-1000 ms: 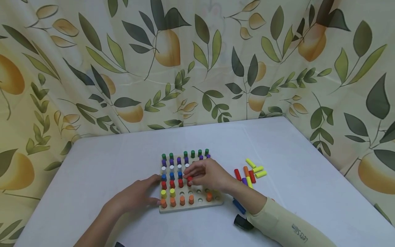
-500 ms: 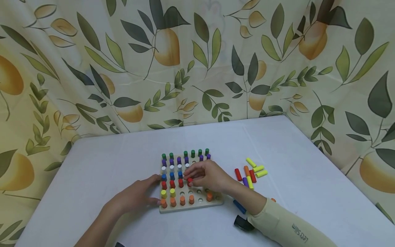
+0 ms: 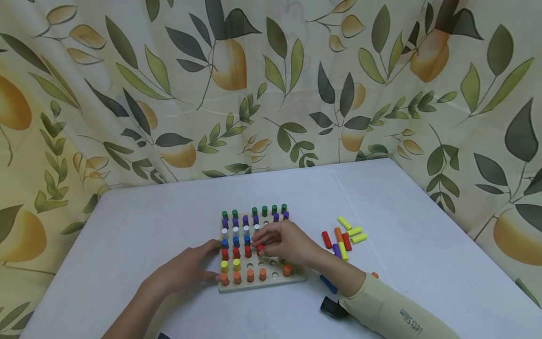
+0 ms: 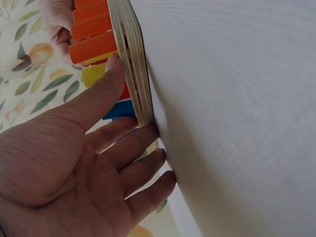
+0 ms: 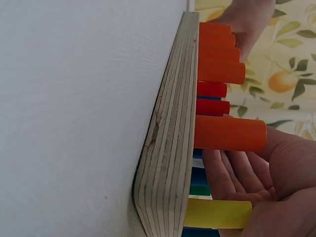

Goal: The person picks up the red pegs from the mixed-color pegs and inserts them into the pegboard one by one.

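Note:
A wooden pegboard point(image 3: 271, 283) lies on the white table, with rows of green, purple, white, blue, red, yellow and orange pegs upright in it. My right hand point(image 3: 292, 242) reaches over it and pinches a red peg point(image 3: 260, 248) at the red row, right of the other red pegs. Whether that peg is fully in its hole is hidden. At the board's left side, my left hand point(image 3: 186, 266) rests against the edge. In the left wrist view its thumb touches near an orange peg point(image 4: 91, 47), while the other fingers extend along the board edge point(image 4: 129, 59).
Right of the board lie loose pegs, among them a yellow peg point(image 3: 344, 223), a red peg point(image 3: 326, 240) and a blue peg point(image 3: 328, 284). A black object point(image 3: 333, 308) sits beside the right sleeve. Behind the table hangs a leaf-and-fruit patterned curtain point(image 3: 288, 117).

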Demonstrator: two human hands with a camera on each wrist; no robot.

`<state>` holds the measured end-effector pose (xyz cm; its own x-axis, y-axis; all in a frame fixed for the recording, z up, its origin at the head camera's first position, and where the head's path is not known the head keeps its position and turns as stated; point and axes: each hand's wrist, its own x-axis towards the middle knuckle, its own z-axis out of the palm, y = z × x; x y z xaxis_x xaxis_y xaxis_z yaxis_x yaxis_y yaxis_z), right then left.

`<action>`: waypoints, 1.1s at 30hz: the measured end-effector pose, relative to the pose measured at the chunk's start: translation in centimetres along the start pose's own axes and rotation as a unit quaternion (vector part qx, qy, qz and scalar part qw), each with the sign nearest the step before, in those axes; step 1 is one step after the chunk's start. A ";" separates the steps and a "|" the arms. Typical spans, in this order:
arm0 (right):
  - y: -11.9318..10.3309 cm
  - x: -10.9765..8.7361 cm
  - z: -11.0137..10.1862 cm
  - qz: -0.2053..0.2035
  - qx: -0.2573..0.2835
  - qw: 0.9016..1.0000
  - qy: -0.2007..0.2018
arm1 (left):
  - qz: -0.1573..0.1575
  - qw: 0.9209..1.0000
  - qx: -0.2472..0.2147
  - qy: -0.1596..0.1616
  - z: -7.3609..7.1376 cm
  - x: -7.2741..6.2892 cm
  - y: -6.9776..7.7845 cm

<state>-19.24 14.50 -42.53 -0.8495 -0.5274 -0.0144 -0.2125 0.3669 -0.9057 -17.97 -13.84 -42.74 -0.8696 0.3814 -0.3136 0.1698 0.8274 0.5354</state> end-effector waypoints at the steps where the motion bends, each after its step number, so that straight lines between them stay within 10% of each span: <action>1: 0.0 0.0 0.0 -0.001 0.001 1.000 0.001 | 0.000 1.000 0.000 0.001 0.0 0.0 0.1; 33: -2.2 -0.8 -2.5 -0.036 0.083 0.996 0.014 | 0.008 1.000 0.002 -0.003 -0.2 -0.1 0.1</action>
<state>-19.32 16.00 -39.49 -0.8484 -0.5255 0.0635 -0.1927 0.1950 -0.9617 -17.96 -13.92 -42.53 -0.8643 0.3964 -0.3097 0.1850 0.8230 0.5371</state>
